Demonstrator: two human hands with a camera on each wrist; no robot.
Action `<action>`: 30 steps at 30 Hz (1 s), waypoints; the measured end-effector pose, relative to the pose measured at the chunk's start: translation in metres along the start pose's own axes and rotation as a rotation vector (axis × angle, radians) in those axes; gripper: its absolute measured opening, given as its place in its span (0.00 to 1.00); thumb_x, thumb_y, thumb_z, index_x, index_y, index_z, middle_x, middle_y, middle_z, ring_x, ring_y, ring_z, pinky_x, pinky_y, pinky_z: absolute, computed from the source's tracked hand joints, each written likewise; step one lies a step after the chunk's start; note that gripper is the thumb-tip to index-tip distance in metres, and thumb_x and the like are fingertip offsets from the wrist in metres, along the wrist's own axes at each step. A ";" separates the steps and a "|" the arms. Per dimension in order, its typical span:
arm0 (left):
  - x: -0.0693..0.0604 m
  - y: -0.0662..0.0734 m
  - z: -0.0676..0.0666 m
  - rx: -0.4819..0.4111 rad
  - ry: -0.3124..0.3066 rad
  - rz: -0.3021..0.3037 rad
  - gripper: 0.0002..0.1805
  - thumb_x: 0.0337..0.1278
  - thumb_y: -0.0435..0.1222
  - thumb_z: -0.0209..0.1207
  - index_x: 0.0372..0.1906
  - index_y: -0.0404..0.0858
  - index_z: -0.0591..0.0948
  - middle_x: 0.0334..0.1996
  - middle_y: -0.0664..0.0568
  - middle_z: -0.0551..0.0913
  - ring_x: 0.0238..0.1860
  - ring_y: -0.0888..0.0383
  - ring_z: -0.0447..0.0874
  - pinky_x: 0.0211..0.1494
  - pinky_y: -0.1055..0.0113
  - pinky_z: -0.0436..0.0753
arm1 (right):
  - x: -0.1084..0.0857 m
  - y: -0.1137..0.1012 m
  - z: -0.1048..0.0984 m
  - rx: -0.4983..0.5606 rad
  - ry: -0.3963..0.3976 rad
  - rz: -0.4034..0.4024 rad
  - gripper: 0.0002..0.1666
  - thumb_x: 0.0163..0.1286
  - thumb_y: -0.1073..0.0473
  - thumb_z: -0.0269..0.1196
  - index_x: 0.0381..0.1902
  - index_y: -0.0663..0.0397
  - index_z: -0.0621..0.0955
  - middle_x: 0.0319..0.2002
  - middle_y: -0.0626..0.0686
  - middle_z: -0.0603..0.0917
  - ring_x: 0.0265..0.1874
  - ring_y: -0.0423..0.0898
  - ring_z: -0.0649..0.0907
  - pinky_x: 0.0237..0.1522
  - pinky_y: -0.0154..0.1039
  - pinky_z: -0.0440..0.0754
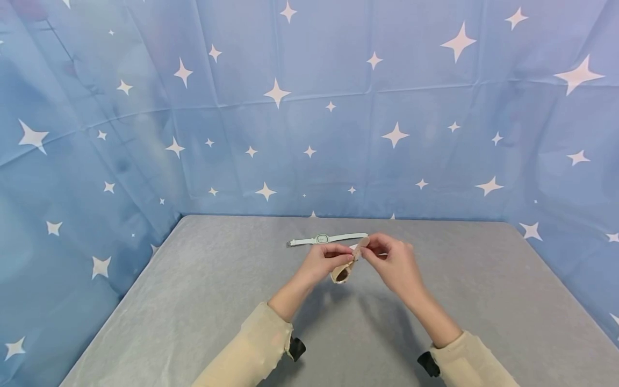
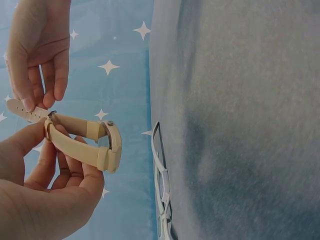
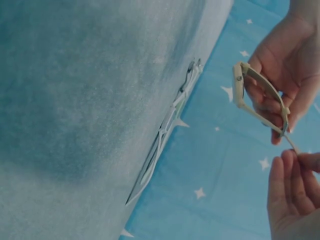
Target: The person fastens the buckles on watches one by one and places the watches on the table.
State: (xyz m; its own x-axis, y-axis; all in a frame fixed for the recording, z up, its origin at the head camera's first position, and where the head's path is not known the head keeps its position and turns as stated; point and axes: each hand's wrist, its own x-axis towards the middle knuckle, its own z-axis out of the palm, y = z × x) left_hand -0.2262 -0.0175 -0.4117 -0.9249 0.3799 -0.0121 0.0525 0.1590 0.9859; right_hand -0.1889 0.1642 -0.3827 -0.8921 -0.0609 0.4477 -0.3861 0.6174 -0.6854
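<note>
Cream wristwatch (image 2: 115, 149) with looped, leather-like strap (image 2: 77, 150), aloft over the grey cloth-covered table (image 1: 184, 317), short of its far edge. Pinched near the small metal buckle (image 2: 51, 114) by the left hand (image 1: 323, 263), at the punched strap tip (image 2: 19, 107) by the right hand (image 1: 396, 262). Could come unthreaded at the buckle, or drop, with a loosened pinch. Near the far edge, slim pale mint wristwatch (image 1: 322, 238), laid lengthwise. Beyond, blue star-printed fabric backdrop (image 1: 333, 129).

From above, the head view looks forward over the surface (image 1: 193, 306) to its far edge. Both wrist views, close and tipped sideways, share the cream watch (image 2: 79, 151).
</note>
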 end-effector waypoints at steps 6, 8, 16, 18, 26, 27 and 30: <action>0.000 0.001 0.000 0.015 0.010 0.001 0.13 0.64 0.37 0.64 0.48 0.34 0.87 0.45 0.41 0.88 0.41 0.63 0.85 0.48 0.69 0.83 | -0.002 -0.003 0.001 0.015 -0.026 0.005 0.03 0.66 0.66 0.67 0.37 0.56 0.86 0.30 0.50 0.89 0.30 0.44 0.88 0.38 0.35 0.88; 0.000 0.001 -0.001 0.016 0.009 0.004 0.12 0.64 0.36 0.64 0.48 0.33 0.87 0.45 0.40 0.88 0.40 0.63 0.85 0.48 0.69 0.83 | -0.003 -0.004 0.002 0.022 -0.040 0.007 0.03 0.66 0.66 0.67 0.37 0.56 0.85 0.30 0.50 0.89 0.31 0.44 0.88 0.38 0.34 0.87; -0.003 0.002 -0.001 0.007 0.011 0.001 0.12 0.64 0.35 0.64 0.47 0.32 0.86 0.45 0.39 0.88 0.38 0.65 0.84 0.45 0.71 0.82 | -0.006 -0.005 0.004 0.000 -0.067 -0.024 0.05 0.66 0.68 0.65 0.38 0.55 0.84 0.31 0.51 0.90 0.32 0.44 0.89 0.38 0.37 0.88; -0.003 0.002 -0.002 0.000 0.023 -0.001 0.12 0.63 0.34 0.64 0.46 0.31 0.85 0.44 0.39 0.88 0.39 0.64 0.85 0.46 0.69 0.83 | -0.006 -0.006 0.005 -0.012 -0.066 -0.038 0.05 0.65 0.68 0.66 0.38 0.55 0.84 0.31 0.51 0.90 0.33 0.45 0.89 0.38 0.38 0.88; -0.004 0.002 -0.002 -0.013 0.074 -0.009 0.11 0.63 0.35 0.64 0.45 0.32 0.86 0.44 0.41 0.88 0.40 0.64 0.85 0.49 0.69 0.82 | -0.008 -0.005 0.005 -0.020 -0.068 -0.053 0.06 0.65 0.70 0.65 0.38 0.55 0.83 0.32 0.53 0.90 0.34 0.47 0.90 0.39 0.39 0.89; -0.004 0.002 -0.002 -0.015 0.071 -0.016 0.10 0.63 0.35 0.64 0.45 0.33 0.86 0.44 0.41 0.88 0.40 0.64 0.84 0.48 0.70 0.82 | -0.008 -0.005 0.005 -0.017 -0.065 -0.053 0.06 0.64 0.70 0.65 0.37 0.55 0.83 0.32 0.54 0.90 0.34 0.47 0.90 0.39 0.39 0.89; -0.004 0.002 -0.003 -0.026 0.060 -0.025 0.10 0.62 0.34 0.65 0.45 0.32 0.86 0.43 0.42 0.88 0.39 0.65 0.84 0.47 0.70 0.82 | -0.008 -0.003 0.005 -0.029 -0.059 -0.072 0.06 0.63 0.70 0.66 0.36 0.55 0.83 0.31 0.52 0.90 0.33 0.46 0.89 0.38 0.38 0.89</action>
State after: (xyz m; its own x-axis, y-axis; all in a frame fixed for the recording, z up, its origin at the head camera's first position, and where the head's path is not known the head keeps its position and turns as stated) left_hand -0.2239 -0.0215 -0.4090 -0.9467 0.3210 -0.0275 0.0199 0.1434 0.9895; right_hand -0.1814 0.1585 -0.3870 -0.8748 -0.1512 0.4603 -0.4436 0.6320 -0.6355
